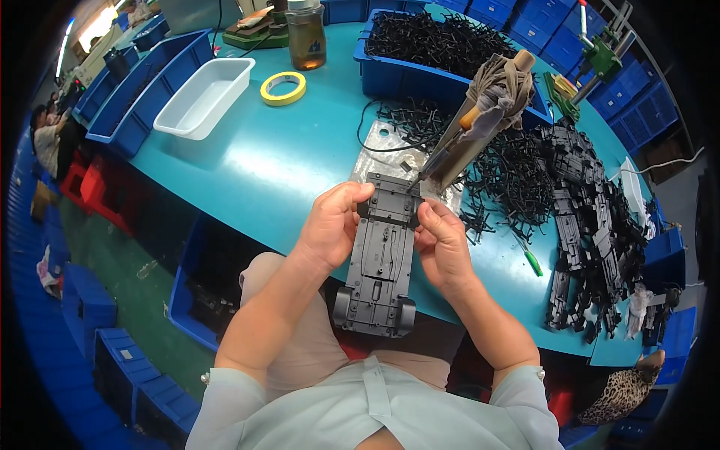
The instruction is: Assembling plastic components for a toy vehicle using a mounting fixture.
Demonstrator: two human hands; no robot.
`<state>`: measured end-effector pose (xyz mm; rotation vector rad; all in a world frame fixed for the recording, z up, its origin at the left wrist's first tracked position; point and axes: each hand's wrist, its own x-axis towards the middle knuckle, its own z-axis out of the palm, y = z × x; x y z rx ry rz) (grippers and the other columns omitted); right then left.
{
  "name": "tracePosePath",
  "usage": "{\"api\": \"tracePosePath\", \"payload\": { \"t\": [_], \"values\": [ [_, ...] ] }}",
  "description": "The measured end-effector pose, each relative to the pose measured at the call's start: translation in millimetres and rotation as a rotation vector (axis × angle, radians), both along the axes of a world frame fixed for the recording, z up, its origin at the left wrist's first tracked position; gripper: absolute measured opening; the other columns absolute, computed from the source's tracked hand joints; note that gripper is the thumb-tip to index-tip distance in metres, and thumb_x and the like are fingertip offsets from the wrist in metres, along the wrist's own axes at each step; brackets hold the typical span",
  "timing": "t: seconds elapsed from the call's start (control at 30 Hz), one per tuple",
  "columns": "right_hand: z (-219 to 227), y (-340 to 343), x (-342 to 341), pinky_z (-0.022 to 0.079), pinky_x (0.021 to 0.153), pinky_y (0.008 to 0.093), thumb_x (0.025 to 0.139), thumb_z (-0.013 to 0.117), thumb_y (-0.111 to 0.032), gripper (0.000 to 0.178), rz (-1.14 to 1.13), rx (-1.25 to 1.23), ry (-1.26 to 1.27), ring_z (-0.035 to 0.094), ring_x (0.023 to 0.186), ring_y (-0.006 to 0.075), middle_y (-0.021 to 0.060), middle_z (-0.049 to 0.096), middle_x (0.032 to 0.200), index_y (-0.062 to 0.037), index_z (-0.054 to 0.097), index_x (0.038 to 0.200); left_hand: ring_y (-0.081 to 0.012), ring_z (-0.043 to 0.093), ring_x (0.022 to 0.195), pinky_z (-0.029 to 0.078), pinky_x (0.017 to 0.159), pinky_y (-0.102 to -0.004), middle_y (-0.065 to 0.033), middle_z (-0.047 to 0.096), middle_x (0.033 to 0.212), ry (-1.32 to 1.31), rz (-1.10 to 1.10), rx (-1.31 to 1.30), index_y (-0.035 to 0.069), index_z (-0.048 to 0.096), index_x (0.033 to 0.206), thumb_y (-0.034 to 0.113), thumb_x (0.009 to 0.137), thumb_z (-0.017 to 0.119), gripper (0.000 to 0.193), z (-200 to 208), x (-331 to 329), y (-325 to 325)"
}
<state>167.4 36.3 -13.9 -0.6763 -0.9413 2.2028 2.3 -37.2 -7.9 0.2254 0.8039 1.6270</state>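
A long black plastic toy-car chassis (381, 259) is held between my hands, its far end over the table edge and its wheeled end above my lap. My left hand (330, 225) grips the far left side, thumb on top. My right hand (444, 244) pinches the far right side. The thin tip of a cloth-wrapped tool (472, 124), possibly a soldering iron, comes down at the chassis's far right corner; whether it touches I cannot tell. Beneath lies a silvery metal plate (375, 154).
Small black plastic pieces (517, 176) lie heaped beyond my right hand, with more in a blue bin (375, 71). Black chassis parts (592, 247) are piled at the right, near a green-handled tool (532, 261). Yellow tape (283, 88), a white tray (202, 101) and a bottle (306, 37) stand farther left.
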Motion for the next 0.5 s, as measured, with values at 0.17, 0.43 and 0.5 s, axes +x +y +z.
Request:
{"api": "tracePosePath", "payload": {
  "t": [0.17,0.43,0.5],
  "values": [
    [4.6,-2.3,-3.0,0.046,0.071,0.0216,0.088,0.063,-0.020,0.024,-0.027,0.001,-0.022,0.059,0.083,0.0087,0.0027,0.063,0.094,-0.0030,0.058,0.104,-0.0141,0.061,0.071,0.052,0.062,-0.0274,-0.0064,0.062,0.084,-0.008,0.001,0.003,0.003,0.056,0.091,0.016,0.087,0.057,0.014,4.0,2.0,-0.3],
    [1.1,-1.7,-0.4,0.048,0.073,0.0227,0.089,0.062,-0.019,0.023,-0.002,0.003,0.010,0.059,0.083,0.0093,0.0029,0.063,0.095,-0.0030,0.057,0.104,-0.0098,0.058,0.063,0.048,0.055,-0.0223,-0.0044,0.061,0.080,-0.018,-0.014,0.002,0.005,0.056,0.087,0.016,0.087,0.057,0.011,-1.9,0.6,0.7],
    [4.5,-4.2,-2.4,0.047,0.072,0.0221,0.089,0.062,-0.019,0.022,-0.018,0.003,-0.002,0.059,0.083,0.0087,0.0021,0.063,0.094,-0.0032,0.058,0.103,-0.0104,0.058,0.064,0.049,0.056,-0.0229,-0.0048,0.062,0.081,-0.012,-0.011,-0.004,0.004,0.056,0.088,0.016,0.087,0.057,0.012,-2.5,0.2,0.2]
  ]
}}
